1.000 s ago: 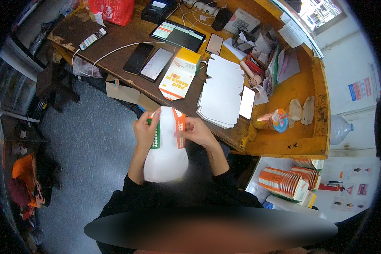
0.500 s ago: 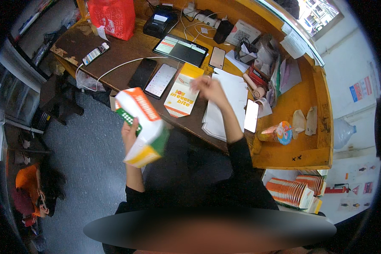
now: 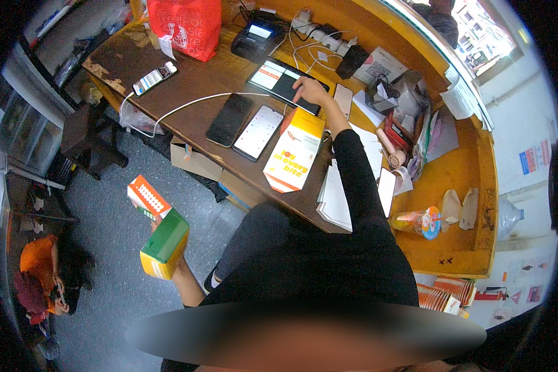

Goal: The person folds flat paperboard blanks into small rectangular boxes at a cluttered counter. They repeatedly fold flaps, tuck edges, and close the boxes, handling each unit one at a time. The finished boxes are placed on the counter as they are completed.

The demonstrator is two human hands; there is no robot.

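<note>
A folded food carton (image 3: 161, 234), green and yellow with an orange-and-white flap, is held in the left hand (image 3: 175, 265) at about eight o'clock, well off the table (image 3: 186, 84) and above the grey floor (image 3: 108, 242). The carton is gripped from below; the fingers are hidden behind it, so only its lower edge is seen to meet the hand. What the carton contains cannot be told.

The right hand (image 3: 311, 92) is stretched out to about twelve o'clock, where its fingers (image 3: 299, 98) are laid, extended, on the screen of a tablet (image 3: 284, 82); nothing is gripped by them.

Just at five o'clock from that hand, a flat orange-and-white paper bag (image 3: 293, 152) is lying on the table, with two phones (image 3: 245, 124) beside it at nine o'clock. A red plastic bag (image 3: 186, 25) is stood at eleven o'clock, its contents unseen. A stack of white papers (image 3: 338, 192) is set at the table's near edge. A cardboard box (image 3: 195, 162) is tucked under the table.
</note>
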